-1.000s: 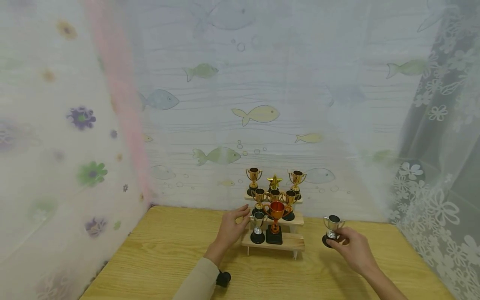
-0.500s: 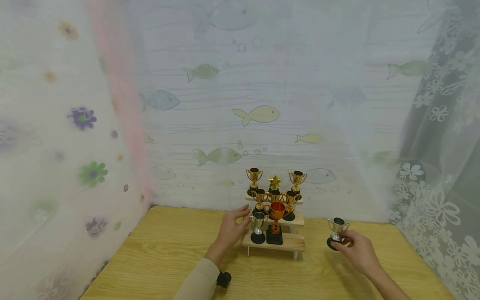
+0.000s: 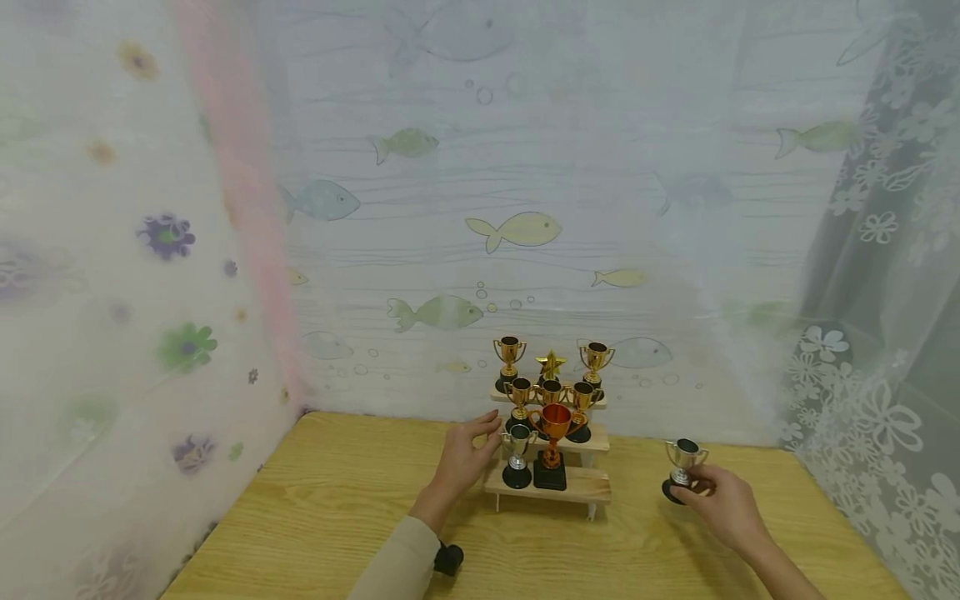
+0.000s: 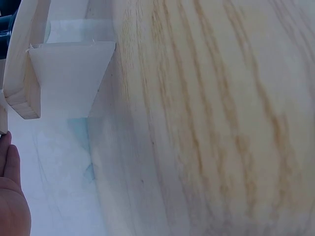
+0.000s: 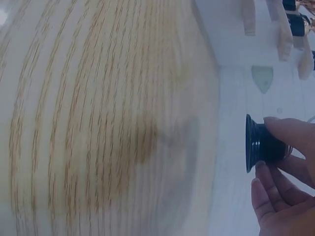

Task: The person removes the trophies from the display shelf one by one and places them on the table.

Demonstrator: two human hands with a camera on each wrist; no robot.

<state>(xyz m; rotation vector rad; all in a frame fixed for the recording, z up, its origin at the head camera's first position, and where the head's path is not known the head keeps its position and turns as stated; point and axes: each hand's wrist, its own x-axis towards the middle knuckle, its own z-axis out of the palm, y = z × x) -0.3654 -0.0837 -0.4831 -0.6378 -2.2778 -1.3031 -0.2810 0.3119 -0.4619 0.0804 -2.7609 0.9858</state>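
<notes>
The silver cup (image 3: pixel 683 456) is above the worktop (image 3: pixel 337 500), right of the stand (image 3: pixel 588 484) and well apart from it. It is close to upright. The right hand (image 3: pixel 729 508) pinches it by its black base (image 5: pixel 266 145): the thumb bears on one side, fingers on the other, with no free gap. The left hand (image 3: pixel 467 454) is at the left of the stand; its fingers are nearly straight, apart from the thumb, tips at the end of a tier. No thing is seen in its grasp; how hard it presses cannot be told.

Recommended handling:

1. Pinch the base only. The bowl and handles are likely to give a poorer hold.
2. Hold the base level, so that it can meet a surface flat.
3. Before any release, seat the whole base, then part the fingers evenly.
4. Use light left-hand contact; a push could shift the stand and topple the gold cups (image 3: pixel 582 395).
5. Give clearance to the second silver cup (image 3: pixel 517 442) and the orange cup (image 3: pixel 556 423) on the lowest tier.
</notes>
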